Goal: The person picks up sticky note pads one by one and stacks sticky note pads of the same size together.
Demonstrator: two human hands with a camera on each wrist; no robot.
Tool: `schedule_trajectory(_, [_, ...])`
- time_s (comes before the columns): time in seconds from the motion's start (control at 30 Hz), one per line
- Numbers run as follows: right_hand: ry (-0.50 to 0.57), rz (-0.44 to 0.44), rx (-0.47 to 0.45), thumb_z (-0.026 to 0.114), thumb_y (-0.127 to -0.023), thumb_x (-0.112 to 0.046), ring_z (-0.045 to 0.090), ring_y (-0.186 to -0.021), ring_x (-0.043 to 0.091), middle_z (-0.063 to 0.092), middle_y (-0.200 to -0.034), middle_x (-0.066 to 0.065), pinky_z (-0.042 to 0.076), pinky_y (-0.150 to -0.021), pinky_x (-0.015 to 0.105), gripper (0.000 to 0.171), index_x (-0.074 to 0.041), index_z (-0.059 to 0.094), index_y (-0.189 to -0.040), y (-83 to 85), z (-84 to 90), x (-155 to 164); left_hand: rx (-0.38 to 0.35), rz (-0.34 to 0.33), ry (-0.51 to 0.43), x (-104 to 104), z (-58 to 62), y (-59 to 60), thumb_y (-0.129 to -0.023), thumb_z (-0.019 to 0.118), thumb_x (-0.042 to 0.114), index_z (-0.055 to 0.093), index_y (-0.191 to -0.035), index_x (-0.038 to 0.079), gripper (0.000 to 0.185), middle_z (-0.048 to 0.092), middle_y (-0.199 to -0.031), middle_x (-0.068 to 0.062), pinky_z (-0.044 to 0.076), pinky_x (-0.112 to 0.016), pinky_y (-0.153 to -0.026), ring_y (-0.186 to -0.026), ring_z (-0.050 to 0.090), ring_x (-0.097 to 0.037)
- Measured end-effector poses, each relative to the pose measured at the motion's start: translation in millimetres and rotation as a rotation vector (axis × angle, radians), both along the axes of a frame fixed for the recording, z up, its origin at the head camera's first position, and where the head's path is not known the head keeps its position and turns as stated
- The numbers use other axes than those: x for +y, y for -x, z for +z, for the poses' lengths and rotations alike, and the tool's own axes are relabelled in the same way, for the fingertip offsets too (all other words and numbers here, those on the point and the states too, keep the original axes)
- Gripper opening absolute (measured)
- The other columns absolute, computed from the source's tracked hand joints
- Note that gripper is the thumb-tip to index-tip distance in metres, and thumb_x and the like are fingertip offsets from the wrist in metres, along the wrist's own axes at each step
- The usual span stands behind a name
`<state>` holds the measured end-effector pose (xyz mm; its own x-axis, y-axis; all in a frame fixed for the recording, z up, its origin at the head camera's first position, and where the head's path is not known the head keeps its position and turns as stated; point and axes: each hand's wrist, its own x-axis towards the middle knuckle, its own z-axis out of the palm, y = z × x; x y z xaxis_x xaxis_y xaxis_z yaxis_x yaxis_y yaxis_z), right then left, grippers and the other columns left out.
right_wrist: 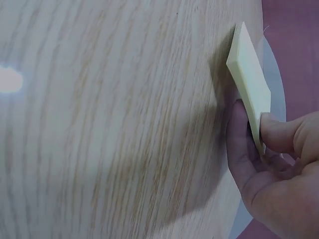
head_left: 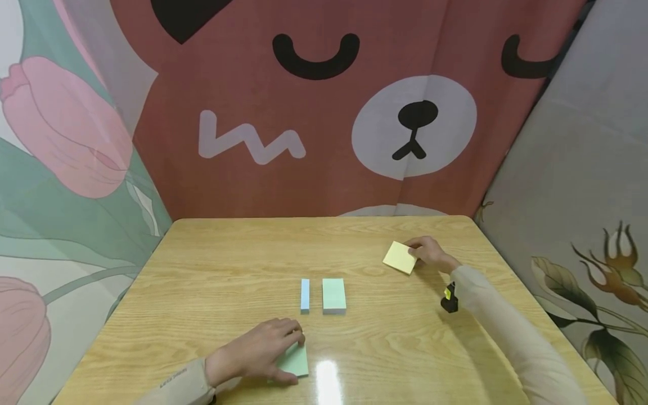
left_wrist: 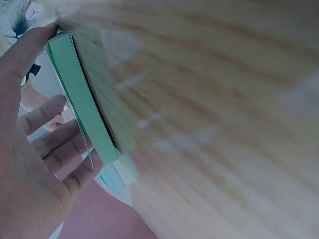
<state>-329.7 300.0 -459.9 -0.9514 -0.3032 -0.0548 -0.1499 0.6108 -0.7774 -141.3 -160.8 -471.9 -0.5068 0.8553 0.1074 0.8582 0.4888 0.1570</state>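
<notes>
So the wooden surface [head_left: 228, 270] fills most of the view. Near its front edge, the left hand [head_left: 253, 351] rests on a green sticky-note pad [head_left: 296, 360], thumb and fingers curled round its edges. Far right, the right hand [head_left: 430, 253] pinches a yellow sticky-note pad [head_left: 399, 257]. Between them lie another green pad [head_left: 334, 295] and a slim blue pad [head_left: 305, 294].

Between the two hands, a blue pad [head_left: 305, 294] and a green pad [head_left: 334, 295] block mid-table [head_left: 228, 264]; elsewhere bare wood lies open.

glossy wood table [head_left: 212, 270], matt paper pads [head_left: 334, 294]
</notes>
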Motion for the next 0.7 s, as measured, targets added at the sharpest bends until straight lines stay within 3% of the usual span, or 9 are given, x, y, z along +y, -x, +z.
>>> schedule_trajectory(0.23, [0.09, 0.019, -0.121, 0.047, -0.103, -0.001, 0.064, -0.08, 0.025, 0.057, -0.108, 0.029, 0.059, -0.07, 0.042, 0.038, 0.018, 0.044, -0.136, -6.2, 0.2, 7, 0.005, 0.009, 0.007, 0, -0.5, -0.8, -0.084, 0.064, 0.068, 0.059, -0.118, 0.02, 0.059, 0.055, -0.121, 0.005, 0.05, -0.033, -0.091, -0.107, 0.053, -0.009])
schedule_trajectory(0.7, [0.107, 0.068, -0.176, 0.048, -0.103, -0.003, 0.064, -0.081, 0.024, 0.058, -0.106, 0.023, 0.059, -0.069, 0.041, 0.037, 0.013, 0.048, -0.137, -14.0, -4.2, 4, 0.006, 0.014, 0.009, 1, -1.3, -1.7, -0.084, 0.064, 0.068, 0.058, -0.118, 0.021, 0.059, 0.055, -0.12, 0.006, 0.051, -0.034, -0.089, -0.106, 0.053, -0.008])
